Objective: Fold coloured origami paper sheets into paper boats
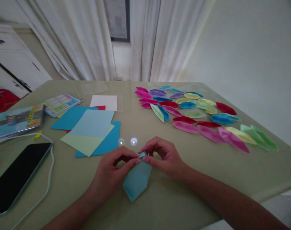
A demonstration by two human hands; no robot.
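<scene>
A light blue folded paper [137,182] hangs between my hands near the table's front, its pointed end toward me. My left hand [116,167] pinches its far end from the left, thumb and forefinger closed on the edge. From the right, my right hand [163,156] pinches the same end, where a small folded part stands up between the fingertips. Farther off to the right lie several folded paper boats or petals in pink, red, blue, yellow, green and purple, among them a pink one [211,133].
Flat sheets, including a pale blue sheet [94,123] and a blue sheet [112,140], overlap left of centre. A phone [20,175], a white cable [51,166] and a picture booklet [18,119] lie at the left. Curtains [83,41] hang behind the table [184,198].
</scene>
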